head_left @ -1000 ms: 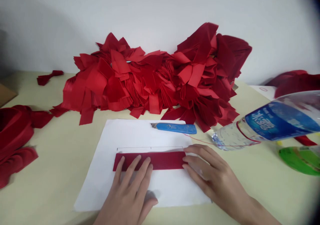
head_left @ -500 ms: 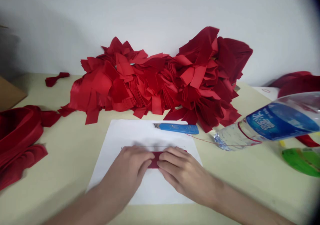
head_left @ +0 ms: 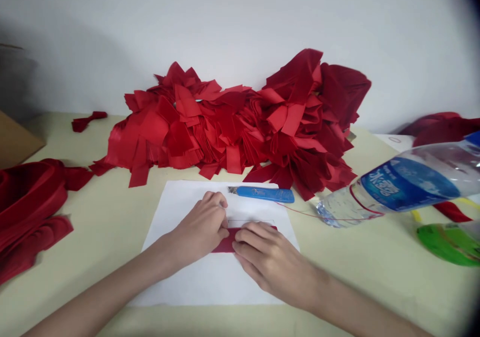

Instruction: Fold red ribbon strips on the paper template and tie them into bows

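A dark red ribbon strip [head_left: 225, 246] lies across a white sheet of paper [head_left: 210, 282], just below a drawn line. My right hand [head_left: 264, 252] presses on its right part, fingers curled and close together. At the strip's left part, my left hand [head_left: 204, 224] is closed with its knuckles raised and its thumb on the ribbon. The left fingertips are partly hidden behind the hand. Beyond both hands, a blue utility knife [head_left: 264, 194] rests near the paper's top edge, blade end to the left.
A large heap of red ribbon pieces [head_left: 232, 127] stands against the wall. More red ribbon [head_left: 32, 197] lies at left. On the right, a water bottle [head_left: 405, 182] lies tilted with red thread around it, beside a green object [head_left: 446, 244]. A cardboard box [head_left: 17, 142] shows at far left.
My left hand has lifted its knuckles and turned upward, uncovering more of the strip's lower edge. My right hand stays on the ribbon. The view has shifted slightly.
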Available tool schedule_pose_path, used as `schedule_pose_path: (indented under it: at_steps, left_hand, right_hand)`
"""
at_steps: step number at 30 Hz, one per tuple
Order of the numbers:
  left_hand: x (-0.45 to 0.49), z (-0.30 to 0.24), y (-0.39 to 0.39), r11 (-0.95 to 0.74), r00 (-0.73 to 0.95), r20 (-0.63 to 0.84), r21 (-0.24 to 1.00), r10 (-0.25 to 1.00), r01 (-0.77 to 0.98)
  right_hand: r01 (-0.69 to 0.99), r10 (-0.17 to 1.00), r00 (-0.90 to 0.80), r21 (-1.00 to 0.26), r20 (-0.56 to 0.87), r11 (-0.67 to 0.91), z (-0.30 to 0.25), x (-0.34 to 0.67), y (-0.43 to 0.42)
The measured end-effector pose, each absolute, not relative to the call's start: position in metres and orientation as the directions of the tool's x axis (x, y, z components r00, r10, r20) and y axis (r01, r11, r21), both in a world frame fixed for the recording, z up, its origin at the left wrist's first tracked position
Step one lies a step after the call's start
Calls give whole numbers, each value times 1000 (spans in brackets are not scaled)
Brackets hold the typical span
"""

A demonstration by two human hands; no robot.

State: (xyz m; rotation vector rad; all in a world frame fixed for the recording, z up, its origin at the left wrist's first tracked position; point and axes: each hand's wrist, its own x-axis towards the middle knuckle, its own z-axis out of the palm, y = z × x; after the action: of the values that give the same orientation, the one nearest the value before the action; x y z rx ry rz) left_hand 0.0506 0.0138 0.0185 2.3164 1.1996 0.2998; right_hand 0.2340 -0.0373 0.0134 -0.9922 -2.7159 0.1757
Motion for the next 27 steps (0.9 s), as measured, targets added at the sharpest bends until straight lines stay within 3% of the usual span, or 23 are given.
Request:
schedule_pose_path:
  at_steps: [5,8,11,16,22,27]
  left_hand:
    - [46,13,10,-503,614,-33,538,789,676]
    - [46,8,-1,-505,599,-8,528,800,682]
    - [47,2,-12,-539,578,64,454,814,709]
    - [50,-5,-21,-606,582,175,302,794,736]
    - [50,6,-16,-524,550,109,501,828,689]
    - [54,11,-12,-524,556,104,511,824,681]
  right_hand:
    - [618,752,-645,-483,140,620,20,237,-24]
    - [661,830,-548,-553,105,507,20,235,-12]
    - [674,839,-543,-576,37,462,18,231,-4]
    - [668,842,-539,-590,37,454,18,227,-2]
    - [682,858,-506,-566,91,463,15,227,-8]
    - [693,855,-510,-543,94,473,16,226,-11]
